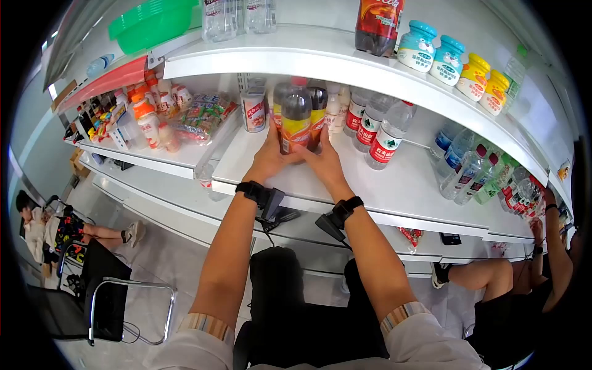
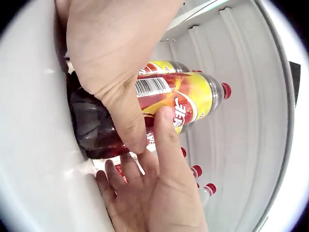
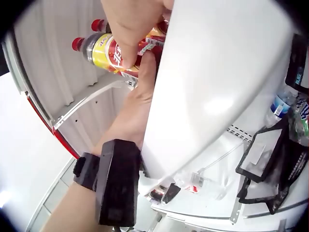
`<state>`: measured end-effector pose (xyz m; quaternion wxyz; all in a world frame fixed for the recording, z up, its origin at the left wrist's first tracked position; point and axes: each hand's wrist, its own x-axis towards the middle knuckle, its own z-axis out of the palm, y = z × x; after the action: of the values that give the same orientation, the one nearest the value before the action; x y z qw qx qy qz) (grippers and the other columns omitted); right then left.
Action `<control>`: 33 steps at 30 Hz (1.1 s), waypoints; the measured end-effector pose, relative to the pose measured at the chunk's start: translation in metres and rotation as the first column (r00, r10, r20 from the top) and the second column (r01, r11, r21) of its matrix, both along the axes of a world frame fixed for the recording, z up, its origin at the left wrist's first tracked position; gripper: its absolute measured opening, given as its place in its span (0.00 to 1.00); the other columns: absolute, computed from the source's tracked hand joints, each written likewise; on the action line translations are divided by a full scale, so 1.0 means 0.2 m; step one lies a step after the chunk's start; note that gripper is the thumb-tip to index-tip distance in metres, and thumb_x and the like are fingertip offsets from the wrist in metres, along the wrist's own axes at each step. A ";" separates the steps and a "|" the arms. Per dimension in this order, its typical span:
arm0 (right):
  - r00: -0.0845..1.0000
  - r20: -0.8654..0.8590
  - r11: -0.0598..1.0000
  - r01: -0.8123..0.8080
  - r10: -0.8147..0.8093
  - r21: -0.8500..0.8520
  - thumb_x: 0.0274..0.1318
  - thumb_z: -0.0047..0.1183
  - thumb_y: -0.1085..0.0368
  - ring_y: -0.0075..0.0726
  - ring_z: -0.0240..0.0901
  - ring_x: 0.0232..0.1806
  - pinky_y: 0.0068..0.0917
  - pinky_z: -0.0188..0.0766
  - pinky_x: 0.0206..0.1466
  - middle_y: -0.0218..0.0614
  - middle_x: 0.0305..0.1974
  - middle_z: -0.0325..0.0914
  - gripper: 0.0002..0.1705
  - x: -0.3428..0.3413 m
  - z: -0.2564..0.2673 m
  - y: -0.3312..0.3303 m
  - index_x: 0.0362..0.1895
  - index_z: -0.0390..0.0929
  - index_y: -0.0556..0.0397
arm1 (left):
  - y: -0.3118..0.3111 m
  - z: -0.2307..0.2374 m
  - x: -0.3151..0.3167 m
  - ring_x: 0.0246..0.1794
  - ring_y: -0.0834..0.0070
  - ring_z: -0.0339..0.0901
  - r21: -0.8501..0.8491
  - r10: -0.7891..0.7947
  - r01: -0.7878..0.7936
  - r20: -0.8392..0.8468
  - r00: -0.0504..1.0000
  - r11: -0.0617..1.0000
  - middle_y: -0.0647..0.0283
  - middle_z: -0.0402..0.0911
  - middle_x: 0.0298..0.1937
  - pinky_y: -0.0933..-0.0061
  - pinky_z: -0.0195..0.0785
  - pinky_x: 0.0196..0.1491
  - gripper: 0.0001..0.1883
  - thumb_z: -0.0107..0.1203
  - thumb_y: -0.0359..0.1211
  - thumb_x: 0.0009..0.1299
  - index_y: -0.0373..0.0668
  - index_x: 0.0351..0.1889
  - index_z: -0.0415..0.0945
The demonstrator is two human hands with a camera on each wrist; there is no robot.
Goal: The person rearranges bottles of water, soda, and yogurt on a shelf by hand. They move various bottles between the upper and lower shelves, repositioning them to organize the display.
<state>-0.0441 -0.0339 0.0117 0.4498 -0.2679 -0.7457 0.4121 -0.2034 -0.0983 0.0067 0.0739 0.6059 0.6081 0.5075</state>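
Observation:
A cola bottle (image 1: 296,126) with a red cap and orange-yellow label stands at the front of a small group on the middle shelf. From its left side my left hand (image 1: 269,158) holds it, the thumb across the dark lower body (image 2: 104,128) in the left wrist view. My right hand (image 1: 324,164) grips from the other side; its thumb lies on the label and its fingers reach back along a darker cola bottle (image 1: 317,102). Both thumbs come close together at the front. The bottles hide some fingertips.
A printed can (image 1: 254,110) stands just left of the bottles, and red-labelled water bottles (image 1: 385,139) to the right. The upper shelf edge (image 1: 345,65) overhangs the hands. Further right, another person's arm (image 1: 553,231) reaches to the shelf. A chair (image 1: 111,290) stands at lower left.

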 end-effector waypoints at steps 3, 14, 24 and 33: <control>0.999 -0.045 0.999 -0.025 0.026 0.027 0.50 0.68 0.53 0.46 0.72 0.61 0.32 0.69 0.59 0.50 0.60 0.72 0.59 0.00 -0.01 0.00 0.75 0.41 0.58 | -0.01 0.02 0.01 0.70 0.57 0.64 -0.049 0.008 -0.007 0.016 1.000 0.999 0.45 0.61 0.71 0.69 0.60 0.67 0.69 0.73 0.49 0.54 0.30 0.75 0.26; 0.992 0.000 0.990 0.123 -0.123 -0.063 0.54 0.64 0.45 0.44 0.51 0.74 0.28 0.51 0.73 0.56 0.72 0.53 0.59 0.04 0.04 0.02 0.75 0.43 0.65 | 0.06 -0.04 -0.10 0.77 0.59 0.48 0.026 -0.062 0.058 0.185 0.981 0.998 0.41 0.43 0.77 0.70 0.51 0.72 0.68 0.72 0.44 0.57 0.29 0.74 0.22; 0.997 -0.054 0.986 0.067 -0.059 0.154 0.51 0.66 0.48 0.42 0.71 0.55 0.34 0.68 0.58 0.47 0.58 0.68 0.48 -0.01 -0.01 0.07 0.69 0.55 0.52 | 0.06 0.06 -0.06 0.74 0.62 0.54 -0.003 -0.196 0.205 0.287 0.938 0.979 0.46 0.51 0.75 0.69 0.53 0.71 0.68 0.74 0.36 0.56 0.32 0.75 0.21; 0.999 -0.008 0.994 0.050 -0.050 0.094 0.51 0.66 0.45 0.49 0.72 0.60 0.33 0.70 0.59 0.58 0.63 0.67 0.62 -0.02 -0.01 0.07 0.74 0.40 0.65 | 0.10 -0.01 -0.11 0.72 0.63 0.58 0.026 -0.184 0.184 0.241 0.953 0.983 0.46 0.55 0.73 0.69 0.58 0.69 0.68 0.75 0.36 0.54 0.33 0.76 0.25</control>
<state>-0.0481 -0.0197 0.0087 0.4742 -0.2638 -0.7560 0.3659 -0.2251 -0.0788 0.0047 0.1935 0.5936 0.5347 0.5695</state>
